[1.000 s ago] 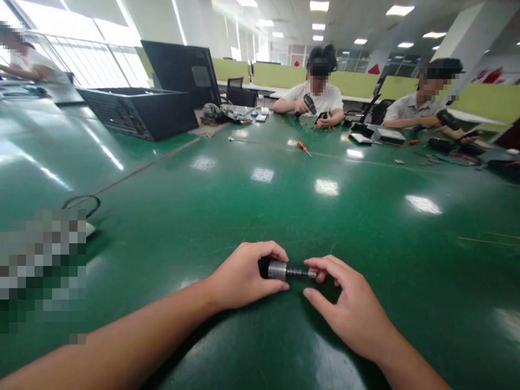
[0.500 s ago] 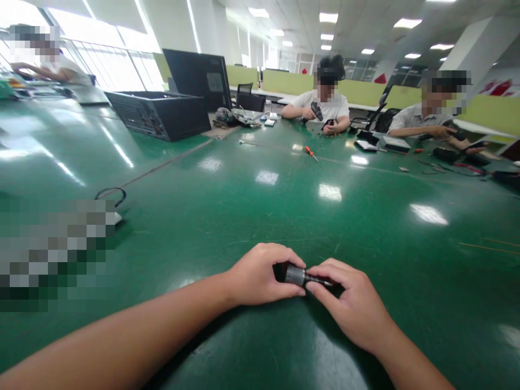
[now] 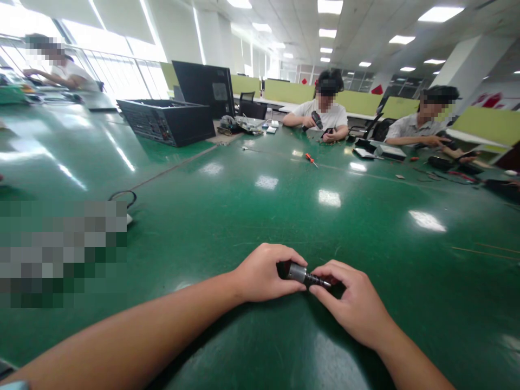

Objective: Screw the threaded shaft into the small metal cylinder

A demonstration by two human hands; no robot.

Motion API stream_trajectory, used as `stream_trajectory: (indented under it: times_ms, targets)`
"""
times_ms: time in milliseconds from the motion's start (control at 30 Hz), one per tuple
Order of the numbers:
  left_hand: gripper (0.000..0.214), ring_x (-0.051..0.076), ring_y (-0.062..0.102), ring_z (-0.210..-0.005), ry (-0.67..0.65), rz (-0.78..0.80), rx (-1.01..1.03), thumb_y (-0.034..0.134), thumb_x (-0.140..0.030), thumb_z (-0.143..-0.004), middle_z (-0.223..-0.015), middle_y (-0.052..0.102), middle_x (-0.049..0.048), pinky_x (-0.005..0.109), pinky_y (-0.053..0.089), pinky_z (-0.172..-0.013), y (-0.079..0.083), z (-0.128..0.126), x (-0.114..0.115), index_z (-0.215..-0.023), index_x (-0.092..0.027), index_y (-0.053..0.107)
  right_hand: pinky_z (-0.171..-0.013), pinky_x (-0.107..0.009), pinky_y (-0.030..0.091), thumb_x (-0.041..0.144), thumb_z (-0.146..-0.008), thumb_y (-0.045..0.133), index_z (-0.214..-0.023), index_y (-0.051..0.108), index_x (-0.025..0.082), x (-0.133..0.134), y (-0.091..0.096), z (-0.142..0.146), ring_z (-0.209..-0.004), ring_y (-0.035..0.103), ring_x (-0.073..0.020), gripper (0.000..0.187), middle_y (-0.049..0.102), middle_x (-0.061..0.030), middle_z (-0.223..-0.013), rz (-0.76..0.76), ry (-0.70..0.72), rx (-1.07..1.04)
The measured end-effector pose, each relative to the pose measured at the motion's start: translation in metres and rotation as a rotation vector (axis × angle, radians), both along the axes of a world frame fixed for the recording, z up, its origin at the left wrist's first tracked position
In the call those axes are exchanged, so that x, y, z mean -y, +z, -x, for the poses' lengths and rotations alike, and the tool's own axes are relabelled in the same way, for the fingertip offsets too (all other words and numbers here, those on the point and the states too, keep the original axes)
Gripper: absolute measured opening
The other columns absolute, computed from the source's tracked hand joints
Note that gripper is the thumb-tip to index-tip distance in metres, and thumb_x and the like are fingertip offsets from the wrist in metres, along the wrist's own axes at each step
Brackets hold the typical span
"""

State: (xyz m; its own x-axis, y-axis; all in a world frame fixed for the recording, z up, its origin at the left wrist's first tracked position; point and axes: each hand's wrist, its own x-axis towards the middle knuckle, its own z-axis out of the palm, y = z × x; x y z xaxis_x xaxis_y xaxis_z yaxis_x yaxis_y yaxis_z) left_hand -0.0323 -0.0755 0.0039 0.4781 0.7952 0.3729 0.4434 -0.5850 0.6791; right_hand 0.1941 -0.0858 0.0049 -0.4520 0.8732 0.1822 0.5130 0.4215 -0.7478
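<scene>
While my L hand (image 3: 264,273) grips the metal cyl. (image 3: 298,273) betw. thumb and fingers, its ridged shaft (image 3: 320,281) points R toward my other hand. My R hand (image 3: 357,298) is curled round the shaft, thumb and fingertips either side; can't tell if they touch it. Cyl. is at/just above the green table (image 3: 227,216), near me. Orange screwdriver (image 3: 311,159) lies well apart, further back. Black case (image 3: 174,127) is back L, w/ black panel (image 3: 199,81) behind; pale label (image 3: 220,91) on panel too small to read. Co-worker opp. holds a drill (image 3: 317,120).
</scene>
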Motion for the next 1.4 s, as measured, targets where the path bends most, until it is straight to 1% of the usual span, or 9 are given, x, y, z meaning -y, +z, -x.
stream_trajectory:
  times_ms: [333, 533, 1000, 1233, 1400]
  targets:
    - [0.032, 0.016, 0.071, -0.082, -0.019, 0.017, 0.003, 0.084, -0.030, -0.073, -0.091, 0.077, 0.0027, 0.023, 0.050, -0.075, 0.0021, 0.0002, -0.0014, -0.101, -0.018, 0.074, -0.068, -0.027, 0.044, 0.014, -0.080, 0.067, -0.086, 0.072, 0.023, 0.0005, -0.0004, 0.0006, -0.074, 0.061, -0.0160, 0.012, 0.066, 0.0010, -0.079, -0.026, -0.008, 0.023]
    - [0.032, 0.016, 0.071, -0.082, -0.020, 0.023, -0.005, 0.083, -0.027, -0.072, -0.092, 0.077, 0.0028, 0.024, 0.050, -0.075, 0.0026, 0.0004, -0.0015, -0.101, -0.018, 0.074, -0.068, -0.028, 0.044, 0.015, -0.081, 0.067, -0.086, 0.071, 0.022, 0.0006, 0.0000, 0.0013, -0.074, 0.061, -0.0158, 0.011, 0.067, 0.0008, -0.080, -0.030, -0.007, 0.022]
    - [0.030, 0.016, 0.070, -0.079, -0.009, 0.037, -0.004, 0.082, -0.028, -0.073, -0.089, 0.076, 0.0023, 0.025, 0.051, -0.073, 0.0025, -0.0006, -0.0023, -0.100, -0.018, 0.073, -0.067, -0.028, 0.043, 0.017, -0.082, 0.066, -0.086, 0.071, 0.022, 0.0008, 0.0009, -0.0006, -0.073, 0.060, -0.0164, 0.009, 0.066, -0.0001, -0.079, -0.043, -0.009, 0.044]
    - [0.030, 0.016, 0.070, -0.080, -0.021, 0.069, -0.027, 0.081, -0.028, -0.074, -0.090, 0.076, 0.0017, 0.024, 0.050, -0.073, 0.0029, 0.0008, -0.0026, -0.101, -0.018, 0.073, -0.067, -0.028, 0.043, 0.016, -0.082, 0.065, -0.089, 0.071, 0.022, 0.0011, -0.0005, 0.0003, -0.074, 0.060, -0.0162, 0.010, 0.066, 0.0002, -0.080, -0.040, 0.000, 0.050]
    - [0.029, 0.017, 0.069, -0.079, -0.064, 0.110, -0.062, 0.079, -0.027, -0.075, -0.089, 0.075, 0.0022, 0.025, 0.049, -0.073, 0.0029, 0.0007, -0.0039, -0.101, -0.018, 0.073, -0.066, -0.029, 0.042, 0.017, -0.083, 0.065, -0.087, 0.070, 0.022, 0.0015, -0.0004, 0.0004, -0.072, 0.059, -0.0166, 0.009, 0.064, -0.0002, -0.078, -0.025, 0.017, 0.077]
